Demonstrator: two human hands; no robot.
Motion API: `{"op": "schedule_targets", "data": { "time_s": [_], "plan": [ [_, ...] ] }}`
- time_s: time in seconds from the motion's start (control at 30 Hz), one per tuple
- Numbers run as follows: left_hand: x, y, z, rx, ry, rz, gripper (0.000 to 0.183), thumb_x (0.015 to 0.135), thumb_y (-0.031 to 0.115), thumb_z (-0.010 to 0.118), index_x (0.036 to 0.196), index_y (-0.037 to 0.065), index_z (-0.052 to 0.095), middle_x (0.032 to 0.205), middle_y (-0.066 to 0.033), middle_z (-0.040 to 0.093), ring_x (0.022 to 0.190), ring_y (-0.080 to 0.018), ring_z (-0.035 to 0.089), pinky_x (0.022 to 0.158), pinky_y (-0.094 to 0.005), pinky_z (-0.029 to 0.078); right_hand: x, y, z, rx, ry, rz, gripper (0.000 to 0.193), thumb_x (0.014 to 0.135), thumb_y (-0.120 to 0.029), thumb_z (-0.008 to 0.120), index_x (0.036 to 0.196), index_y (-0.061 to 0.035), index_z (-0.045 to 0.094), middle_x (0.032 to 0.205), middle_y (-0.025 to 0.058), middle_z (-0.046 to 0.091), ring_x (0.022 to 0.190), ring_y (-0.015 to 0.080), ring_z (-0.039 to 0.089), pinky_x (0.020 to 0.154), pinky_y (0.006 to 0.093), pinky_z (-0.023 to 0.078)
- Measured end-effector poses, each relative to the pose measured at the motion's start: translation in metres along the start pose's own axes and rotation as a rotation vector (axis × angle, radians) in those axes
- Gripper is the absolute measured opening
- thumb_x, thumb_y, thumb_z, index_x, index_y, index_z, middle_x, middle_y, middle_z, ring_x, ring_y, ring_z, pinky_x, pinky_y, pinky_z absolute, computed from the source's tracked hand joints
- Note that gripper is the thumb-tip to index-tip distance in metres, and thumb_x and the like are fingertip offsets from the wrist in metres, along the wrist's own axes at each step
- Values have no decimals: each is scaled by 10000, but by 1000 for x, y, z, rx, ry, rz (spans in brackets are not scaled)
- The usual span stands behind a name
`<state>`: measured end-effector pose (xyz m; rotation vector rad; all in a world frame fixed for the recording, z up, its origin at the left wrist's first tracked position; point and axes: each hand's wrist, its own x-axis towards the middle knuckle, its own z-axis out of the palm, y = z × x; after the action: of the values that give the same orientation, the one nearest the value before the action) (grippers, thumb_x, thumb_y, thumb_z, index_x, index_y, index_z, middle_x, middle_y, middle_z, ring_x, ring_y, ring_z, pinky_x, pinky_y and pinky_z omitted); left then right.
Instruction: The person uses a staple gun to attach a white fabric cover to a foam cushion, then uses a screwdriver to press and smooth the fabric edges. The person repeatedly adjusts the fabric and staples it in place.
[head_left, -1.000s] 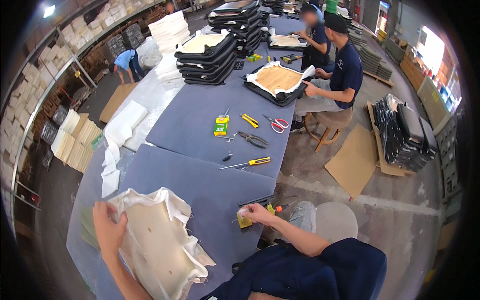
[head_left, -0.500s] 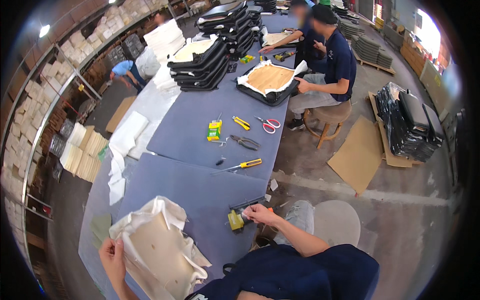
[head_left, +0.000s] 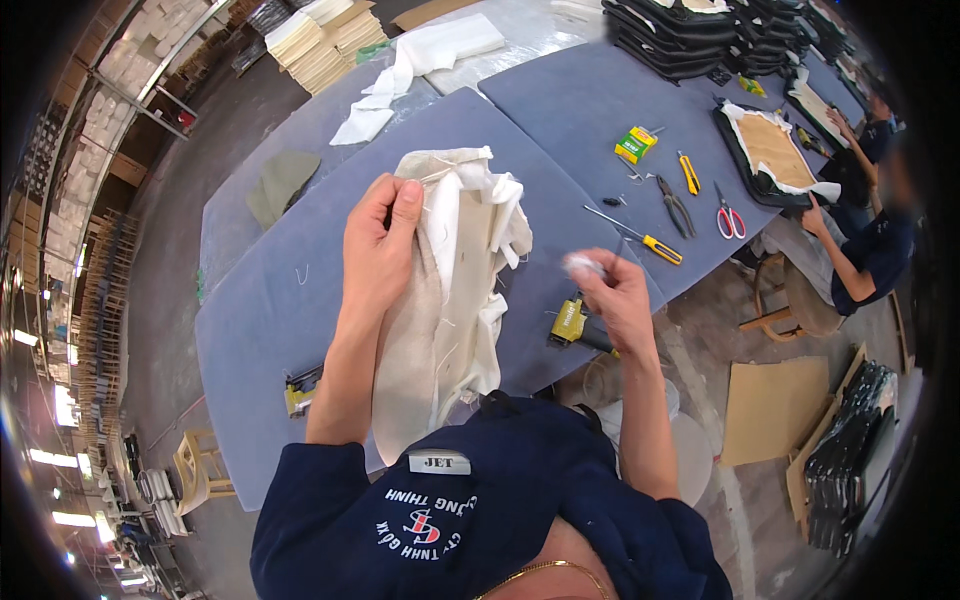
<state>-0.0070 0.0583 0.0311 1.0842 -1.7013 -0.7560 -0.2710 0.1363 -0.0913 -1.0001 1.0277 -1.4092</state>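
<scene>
The beige fabric-covered panel (head_left: 465, 270) is tilted up in front of the person at the near side of the blue-grey surface (head_left: 265, 325), its lower end close to the navy shirt (head_left: 420, 520); from where I stand I can't tell whether it touches the cloth. The left hand (head_left: 383, 232) has its grip closed over the panel's upper left edge, thumb on the near face, while ragged white edging (head_left: 490, 330) folds along the right side. The right hand (head_left: 615, 295) is well clear of the panel, its grip pinching a small white wad (head_left: 580, 264), too blurred to make out. Just below that hand an olive-yellow power tool (head_left: 568, 322) lies near the edge, and a second tool (head_left: 300, 393) lies partly hidden behind the left forearm. Farther right I see a screwdriver (head_left: 660, 248), pliers (head_left: 676, 208), a yellow cutter (head_left: 688, 174), red-handled scissors (head_left: 731, 222) and a green-and-yellow box (head_left: 636, 144). A grey-green cloth (head_left: 283, 186) lies over on the left, and beyond the scissors a seated co-worker (head_left: 850, 265) has a hand on a black-rimmed seat (head_left: 775, 150).
</scene>
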Motion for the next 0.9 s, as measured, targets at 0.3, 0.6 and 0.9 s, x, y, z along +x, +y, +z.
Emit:
{"op": "schedule_targets", "data": {
  "time_s": [0.3,0.6,0.9],
  "plan": [
    [-14,20,27,41,7,106,281,1034,202,634,845,-1,589,741,-36,468,677,-131,434,629,-304,376,41,-71,94,-268,-168,-213,262,956,-219,740,983,41,731,647,-8,567,610,39,437,522,291,375],
    [-22,49,50,303,-244,311,182,903,229,755,921,63,680,882,-79,608,871,-269,592,776,-388,486,33,-66,49,-621,-19,-200,363,826,-175,749,710,64,502,573,78,400,613,106,341,518,359,358],
    [39,0,47,-187,-588,133,609,880,269,802,1388,61,539,1474,-113,558,1318,-226,542,1133,-374,418,1,-66,31,-473,10,-164,288,1001,-197,619,1136,53,670,755,92,650,662,134,530,626,340,462]
  ]
}}
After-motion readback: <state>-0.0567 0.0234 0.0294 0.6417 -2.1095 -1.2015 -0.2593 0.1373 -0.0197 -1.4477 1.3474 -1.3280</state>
